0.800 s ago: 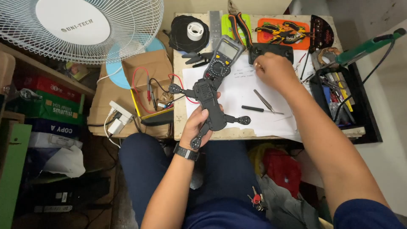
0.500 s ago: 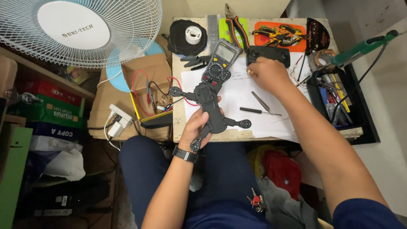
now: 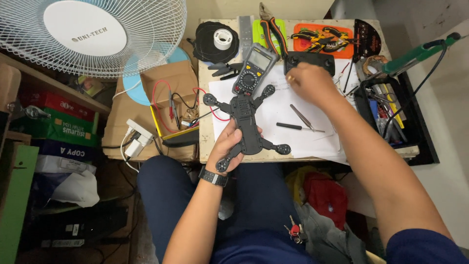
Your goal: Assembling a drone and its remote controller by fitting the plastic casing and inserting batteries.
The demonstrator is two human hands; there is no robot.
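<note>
Left hand [image 3: 229,144]: closed around the middle of a black drone frame [image 3: 245,123], holding it just above the table's near edge.
Right hand [image 3: 309,84]: reaching away from the frame, fingers curled; whether it pinches anything I cannot tell.
Near right hand: tweezers [image 3: 301,116], screwdriver [image 3: 297,127], white paper [image 3: 288,142].
Beyond left hand: multimeter [image 3: 255,69].
Progress: frame looks bare, with no motors or propellers visible, so assembly appears early.

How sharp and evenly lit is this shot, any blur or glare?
Head view: the left hand and black drone frame are sharp; the right hand is slightly motion-blurred; light is soft and even, no strong glare; wide-angle lens bends the fan at the edge.
</note>
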